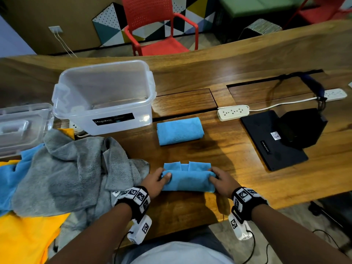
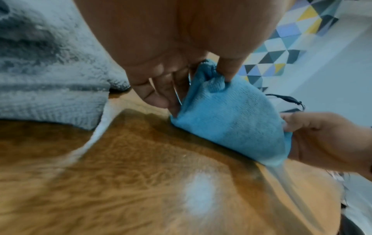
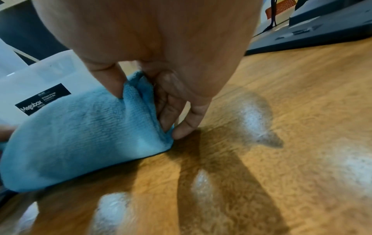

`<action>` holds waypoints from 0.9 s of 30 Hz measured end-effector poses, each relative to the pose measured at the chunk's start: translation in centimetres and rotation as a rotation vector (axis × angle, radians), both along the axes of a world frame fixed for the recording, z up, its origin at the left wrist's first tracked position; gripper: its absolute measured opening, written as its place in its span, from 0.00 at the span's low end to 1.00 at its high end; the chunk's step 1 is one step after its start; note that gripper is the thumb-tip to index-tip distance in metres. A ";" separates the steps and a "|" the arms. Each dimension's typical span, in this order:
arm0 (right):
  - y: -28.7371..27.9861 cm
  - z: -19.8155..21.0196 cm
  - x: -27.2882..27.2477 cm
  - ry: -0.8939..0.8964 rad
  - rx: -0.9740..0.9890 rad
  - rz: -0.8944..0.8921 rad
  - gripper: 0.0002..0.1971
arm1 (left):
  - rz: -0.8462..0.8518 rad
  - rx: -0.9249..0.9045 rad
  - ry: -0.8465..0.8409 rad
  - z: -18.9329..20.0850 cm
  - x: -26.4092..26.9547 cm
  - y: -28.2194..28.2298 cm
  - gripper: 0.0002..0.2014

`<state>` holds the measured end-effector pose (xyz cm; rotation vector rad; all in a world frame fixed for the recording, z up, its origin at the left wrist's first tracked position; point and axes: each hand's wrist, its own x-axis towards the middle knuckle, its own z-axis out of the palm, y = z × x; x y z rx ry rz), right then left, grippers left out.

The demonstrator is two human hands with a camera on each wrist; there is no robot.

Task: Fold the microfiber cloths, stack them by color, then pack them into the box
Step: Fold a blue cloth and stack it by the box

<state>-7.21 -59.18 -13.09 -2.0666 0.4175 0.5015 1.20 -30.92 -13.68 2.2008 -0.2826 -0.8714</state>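
A blue cloth (image 1: pixel 187 179) lies half folded on the wooden table (image 1: pixel 247 162) near its front edge. My left hand (image 1: pixel 157 180) pinches its left end, thumb on top and fingers under the fold (image 2: pixel 209 85). My right hand (image 1: pixel 219 181) pinches the right end the same way (image 3: pixel 141 101). A second blue cloth (image 1: pixel 180 131), folded flat, rests further back. The clear plastic box (image 1: pixel 106 98) stands open behind and to the left, with nothing inside. A heap of unfolded grey (image 1: pixel 72 168), blue (image 1: pixel 7 180) and yellow cloths (image 1: pixel 28 237) fills the left side.
The box lid (image 1: pixel 21 126) lies at far left. A black laptop (image 1: pixel 274 140) with a dark case on it, and a white power strip (image 1: pixel 233 112) with its cable, sit at right. A red chair (image 1: pixel 158 25) stands beyond the table.
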 end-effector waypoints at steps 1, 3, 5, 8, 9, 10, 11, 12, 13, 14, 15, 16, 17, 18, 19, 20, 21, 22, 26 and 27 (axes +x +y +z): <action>0.0 -0.2 0.3 0.017 -0.001 -0.019 0.10 | 0.043 -0.015 0.023 0.0 0.3 -0.2 0.11; 0.1 -0.2 0.8 0.049 -0.010 -0.060 0.09 | 0.112 -0.080 0.084 0.0 0.7 -0.5 0.20; 0.2 -0.1 1.1 0.078 -0.020 -0.090 0.11 | 0.137 -0.152 0.142 -0.2 1.0 -0.3 0.31; 0.2 0.1 1.2 0.101 -0.013 -0.082 0.14 | 0.106 -0.116 0.159 -1.0 1.4 -0.1 0.24; 0.1 0.0 1.2 0.101 -0.018 -0.065 0.15 | 0.100 -0.080 0.133 -1.2 1.4 -0.1 0.20; 0.2 0.2 1.2 0.113 -0.044 -0.050 0.16 | 0.099 -0.049 0.105 -1.3 1.5 -0.2 0.18; 0.1 0.0 1.2 0.111 -0.065 -0.050 0.17 | 0.100 -0.023 0.083 -1.4 1.6 -0.3 0.17; 0.1 0.2 1.4 0.109 -0.083 -0.056 0.16 | 0.096 0.007 0.070 -1.5 1.6 -0.4 0.17; 0.0 -0.2 1.5 0.091 -0.094 -0.069 0.16 | 0.088 0.035 0.055 -1.6 1.7 -0.5 0.18; 0.1 -0.2 1.6 0.083 -0.112 -0.079 0.15 | 0.079 0.072 0.042 -1.7 1.8 -0.6 0.19; 0.1 -0.5 1.8 0.060 -0.124 -0.091 0.16 | 0.073 0.107 0.023 -1.6 1.9 -0.7 0.19; 0.1 -0.6 1.9 0.051 -0.137 -0.105 0.17 | 0.071 0.148 0.007 -1.7 2.0 -0.8 0.19; 0.3 -0.8 2.0 0.041 -0.155 -0.122 0.18 | 0.068 0.182 -0.011 -1.7 2.1 -1.0 0.19; 0.4 -0.7 2.2 0.042 -0.189 -0.131 0.20 | 0.067 0.211 -0.026 -1.6 2.2 -1.1 0.19; 0.5 -0.8 2.3 0.041 -0.232 -0.131 0.21 | 0.066 0.229 -0.033 -1.6 2.3 -1.3 0.18; 0.7 -0.7 2.5 0.043 -0.275 -0.123 0.21 | 0.071 0.242 -0.037 -1.5 2.3 -1.5 0.18; 0.8 -0.8 2.6 0.040 -0.305 -0.115 0.21 | 0.081 0.248 -0.039 -1.5 2.3 -1.7 0.18; 0.9 -0.7 2.6 0.039 -0.329 -0.108 0.21 | 0.099 0.249 -0.043 -1.4 2.3 -1.9 0.20; 1.0 -0.9 2.7 -0.002 -0.383 -0.090 0.21 | 0.179 0.231 -0.117 -0.8 1.8 -2.5 0.22; 0.9 -1.1 2.7 -0.024 -0.393 -0.087 0.22 | 0.182 0.225 -0.138 -0.8 1.7 -2.6 0.22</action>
